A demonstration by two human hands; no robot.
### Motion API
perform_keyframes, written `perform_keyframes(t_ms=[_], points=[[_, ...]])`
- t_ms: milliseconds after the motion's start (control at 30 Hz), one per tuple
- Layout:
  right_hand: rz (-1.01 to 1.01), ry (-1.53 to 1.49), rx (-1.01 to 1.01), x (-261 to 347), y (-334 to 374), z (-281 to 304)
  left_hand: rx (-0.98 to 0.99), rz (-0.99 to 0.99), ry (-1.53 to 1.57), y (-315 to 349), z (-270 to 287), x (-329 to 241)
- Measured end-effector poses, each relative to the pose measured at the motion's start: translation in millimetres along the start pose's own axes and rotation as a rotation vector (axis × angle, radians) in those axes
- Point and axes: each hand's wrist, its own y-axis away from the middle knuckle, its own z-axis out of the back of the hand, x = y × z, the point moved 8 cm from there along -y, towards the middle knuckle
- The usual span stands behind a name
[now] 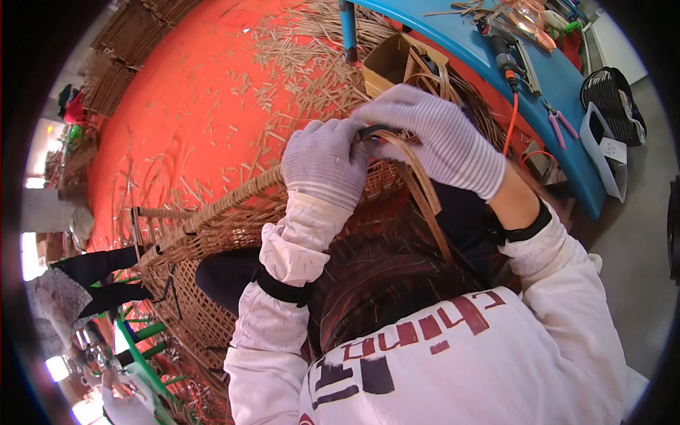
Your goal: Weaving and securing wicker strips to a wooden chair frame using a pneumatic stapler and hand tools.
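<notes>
A woven wicker furniture piece (241, 202) lies across my lap, its wrapped edge running up to my hands. My left hand (324, 163), in a pale striped knit glove, is closed around the end of that edge. Close beside it, my right hand (443, 134) in a matching glove bends over a dark curved bar (372, 132), its fingers curled and slightly blurred. A flat tan rattan strip (423, 185) loops out from under my right fingers and hangs down to my lap. The fingers partly hide where strip and bar meet.
A blue table (453, 32) at right holds an air tool (504, 57) with an orange hose and pink-handled pliers (558, 126). A cardboard box (386, 67) stands beneath. Cane scraps (304, 78) litter the red floor. Another person (60, 304) works at far left.
</notes>
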Motion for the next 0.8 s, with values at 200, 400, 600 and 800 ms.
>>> perform_keyframes(t_ms=[200, 400, 600, 800], points=[[0.035, -0.097, -0.161, -12.3, -7.6, -10.5, -0.016, 0.012, 0.023, 5.8, -3.0, 4.1], [-0.139, 0.017, -0.062, -39.2, -27.4, -31.8, -0.160, 0.070, -0.040, 10.3, 7.4, 6.2], [-0.337, 0.102, 0.196, -56.1, -36.1, -42.3, -0.212, 0.122, 0.101, 19.4, 7.4, 3.7], [-0.396, 0.116, 0.350, -74.1, -49.3, -49.6, -0.247, -0.080, 0.031, 6.1, 13.1, -10.9]])
